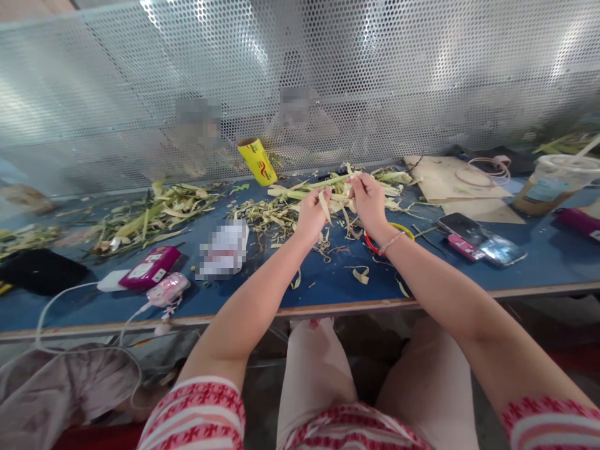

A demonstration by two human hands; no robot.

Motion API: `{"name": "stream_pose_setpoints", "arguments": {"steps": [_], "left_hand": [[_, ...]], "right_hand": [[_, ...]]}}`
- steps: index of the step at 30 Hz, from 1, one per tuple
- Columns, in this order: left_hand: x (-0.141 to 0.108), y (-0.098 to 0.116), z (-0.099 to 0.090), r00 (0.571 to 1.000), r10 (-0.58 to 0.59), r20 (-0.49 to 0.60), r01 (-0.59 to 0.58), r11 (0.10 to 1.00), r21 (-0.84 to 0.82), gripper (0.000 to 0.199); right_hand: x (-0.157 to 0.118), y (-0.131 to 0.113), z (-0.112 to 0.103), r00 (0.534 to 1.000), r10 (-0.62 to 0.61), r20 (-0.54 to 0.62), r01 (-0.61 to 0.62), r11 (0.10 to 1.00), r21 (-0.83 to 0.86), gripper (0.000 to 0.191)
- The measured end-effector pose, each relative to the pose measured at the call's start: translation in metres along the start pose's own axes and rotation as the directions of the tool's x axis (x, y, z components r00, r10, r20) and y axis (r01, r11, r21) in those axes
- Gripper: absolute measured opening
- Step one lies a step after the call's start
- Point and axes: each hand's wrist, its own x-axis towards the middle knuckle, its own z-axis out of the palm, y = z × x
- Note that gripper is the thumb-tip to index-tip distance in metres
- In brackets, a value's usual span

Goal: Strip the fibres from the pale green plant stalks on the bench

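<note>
Head view shows a blue tabletop with a bare wood-coloured near edge, and both bare hands raised over its middle, closer to the far edge than to the near one. The left hand has its fingers closed on a narrow, flat, pale yellow-green strip of plant leaf; the strip's long axis slopes steeply, its upper end at the fingertips and its free lower end pointing toward the near edge and slightly right. The right hand, just beside it, has thumb and fingers pinched together at a cream-coloured piece of leaf; whether this joins the strip cannot be told. Behind and below the hands spreads a loose heap of pale green and straw-coloured leaves and stalks, with one long green stalk lying roughly along the far edge. By the right wrist lie a red ring and a yellow ring, partly covered by the forearm. Toward the right edge rest a dark, glossy phone and a clear plastic cup of brown drink. A bright yellow printed cylinder leans left near the far edge, before a perforated metal screen.
</note>
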Motion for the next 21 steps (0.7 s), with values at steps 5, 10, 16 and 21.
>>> {"name": "stream_pose_setpoints", "arguments": {"steps": [5, 10, 16, 21], "left_hand": [[0.004, -0.007, -0.004, 0.998, 0.039, 0.051, -0.040, 0.999, 0.016, 0.048], [0.005, -0.008, -0.006, 0.982, 0.125, 0.143, -0.131, 0.991, 0.035, 0.043], [0.002, -0.002, -0.007, 0.978, 0.172, 0.122, -0.196, 0.955, 0.223, 0.030], [0.004, -0.004, -0.009, 0.981, 0.164, 0.107, -0.186, 0.952, 0.243, 0.028]], "right_hand": [[0.002, 0.007, 0.003, 0.996, 0.082, -0.019, -0.081, 0.994, 0.076, 0.034], [0.005, 0.012, 0.005, 0.991, 0.131, -0.033, -0.125, 0.983, 0.135, 0.037], [0.005, 0.017, 0.006, 0.996, 0.085, -0.010, -0.083, 0.993, 0.083, 0.041], [0.002, 0.015, 0.007, 0.998, 0.053, 0.014, -0.054, 0.996, 0.067, 0.041]]}}
